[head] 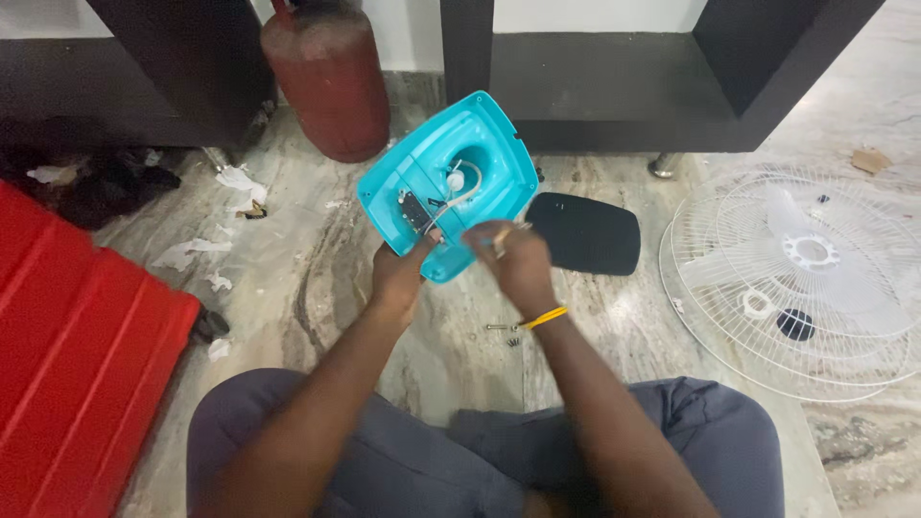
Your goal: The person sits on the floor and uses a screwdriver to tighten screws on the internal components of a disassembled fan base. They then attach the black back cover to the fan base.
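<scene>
I have the turquoise fan base housing (451, 182) tipped up off the marble floor (317, 278), its hollow underside facing me. My left hand (401, 273) is closed on its lower rim, thumb pressing inside near the small black switch block (414, 210). My right hand (513, 257) pinches something small at the rim beside the white cable (459, 192); I cannot tell what. The shell looks like light, stiff, thin plastic, best held by the rim, clear of the wiring. Loose screws (507, 333) lie below my wrist, a black cover plate (587, 233) just beside, the white fan guard (806, 278) well apart.
</scene>
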